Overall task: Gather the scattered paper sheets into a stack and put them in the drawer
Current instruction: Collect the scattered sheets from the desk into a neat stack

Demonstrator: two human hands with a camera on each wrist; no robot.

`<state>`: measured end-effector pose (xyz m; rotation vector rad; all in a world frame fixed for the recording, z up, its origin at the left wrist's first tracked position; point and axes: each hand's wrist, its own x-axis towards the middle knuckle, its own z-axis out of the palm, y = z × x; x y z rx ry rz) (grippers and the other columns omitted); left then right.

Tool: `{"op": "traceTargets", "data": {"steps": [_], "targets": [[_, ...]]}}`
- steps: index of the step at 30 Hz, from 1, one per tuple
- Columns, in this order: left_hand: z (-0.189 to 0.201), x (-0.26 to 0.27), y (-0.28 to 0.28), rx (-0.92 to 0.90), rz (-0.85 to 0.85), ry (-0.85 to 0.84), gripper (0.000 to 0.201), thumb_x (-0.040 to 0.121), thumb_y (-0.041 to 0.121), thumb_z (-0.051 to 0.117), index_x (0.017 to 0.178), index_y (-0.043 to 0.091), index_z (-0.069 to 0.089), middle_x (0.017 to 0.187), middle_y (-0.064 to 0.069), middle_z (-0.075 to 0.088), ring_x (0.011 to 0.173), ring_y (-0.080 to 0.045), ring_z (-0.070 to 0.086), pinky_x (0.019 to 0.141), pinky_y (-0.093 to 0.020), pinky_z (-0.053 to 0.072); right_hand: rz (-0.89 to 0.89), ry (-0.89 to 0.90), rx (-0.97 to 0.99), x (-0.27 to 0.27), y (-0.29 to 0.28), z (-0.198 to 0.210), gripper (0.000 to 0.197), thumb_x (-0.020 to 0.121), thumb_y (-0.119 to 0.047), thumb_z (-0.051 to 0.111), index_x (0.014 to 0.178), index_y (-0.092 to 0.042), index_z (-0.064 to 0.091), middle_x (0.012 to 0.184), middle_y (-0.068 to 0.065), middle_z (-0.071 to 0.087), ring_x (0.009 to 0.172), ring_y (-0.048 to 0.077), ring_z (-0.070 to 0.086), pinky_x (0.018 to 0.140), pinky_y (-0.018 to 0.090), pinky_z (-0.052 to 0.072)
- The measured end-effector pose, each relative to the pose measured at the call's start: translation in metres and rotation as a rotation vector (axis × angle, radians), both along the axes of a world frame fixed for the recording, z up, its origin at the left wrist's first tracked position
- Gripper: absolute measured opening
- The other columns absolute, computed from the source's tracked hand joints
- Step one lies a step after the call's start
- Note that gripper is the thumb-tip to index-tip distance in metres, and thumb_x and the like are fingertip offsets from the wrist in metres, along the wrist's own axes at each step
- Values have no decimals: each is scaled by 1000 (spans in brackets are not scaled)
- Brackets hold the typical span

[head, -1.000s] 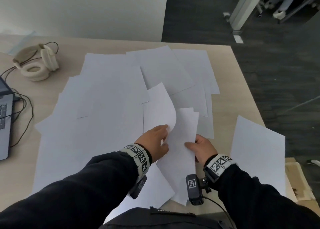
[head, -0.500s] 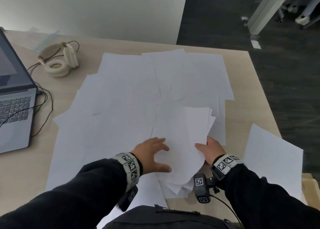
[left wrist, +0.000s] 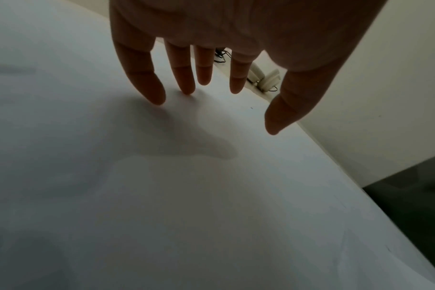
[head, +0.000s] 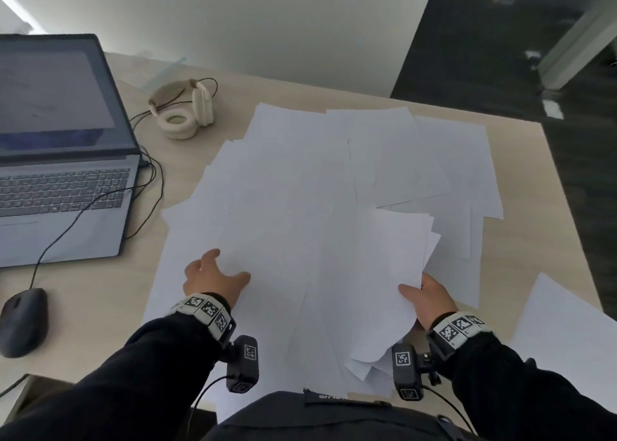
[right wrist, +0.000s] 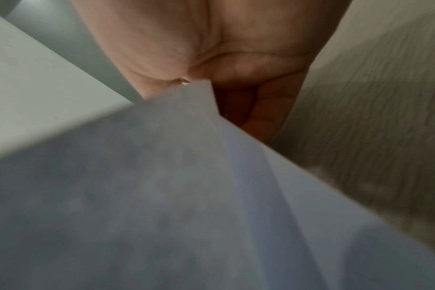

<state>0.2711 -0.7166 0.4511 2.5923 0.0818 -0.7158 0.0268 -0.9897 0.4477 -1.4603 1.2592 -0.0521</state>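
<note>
Paper sheets (head: 300,190) blank, no readable writing.
Right hand (head: 430,298) pinches gathered sheets (head: 377,273); left hand (head: 213,278) spread flat on paper.

Your right hand (head: 430,302) is partly hidden: the thumb lies on top of the gathered sheets (head: 384,273), but the fingers are tucked under them in the head view. In the right wrist view the paper (right wrist: 186,196) is blurry and fills most of the picture, and only a few fingertips (right wrist: 263,117) peek out in the dark gap behind its edge. You cannot count how many sheets are in that bunch. The laptop (head: 60,160) is cut off by the left edge. One sheet (head: 567,340) runs off the right edge. The mouse (head: 23,320) looks smeared. The floor (head: 534,56) is blurry too.
</note>
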Motion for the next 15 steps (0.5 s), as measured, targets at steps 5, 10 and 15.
{"op": "traceTargets", "data": {"steps": [5, 10, 15], "targets": [[0, 1, 8, 23, 22, 28, 78, 77, 37, 71, 145, 28, 33, 147, -10, 29, 121, -38, 47, 100, -45, 44, -14, 12, -7, 10, 1, 0, 15, 93, -4, 57, 106, -11, 60, 93, 4, 65, 78, 15, 61, 62, 24, 45], [-2, 3, 13, 151, -33, 0, 90, 72, 45, 75, 148, 30, 29, 143, -8, 31, 127, -37, 34, 107, -43, 34, -92, 40, -50, 9, -3, -2, 13, 92, -5, 56, 103, -12, 60, 89, 3, 64, 77, 20, 59, 61, 24, 44], [-7, 2, 16, 176, -80, 14, 97, 67, 40, 81, 147, 33, 28, 132, -7, 33, 116, -36, 44, 101, -40, 41, -138, 1, 35, 6, -3, -10, 18, 91, -5, 58, 108, -13, 62, 99, 9, 68, 89, 27, 64, 85, 38, 51]]}}
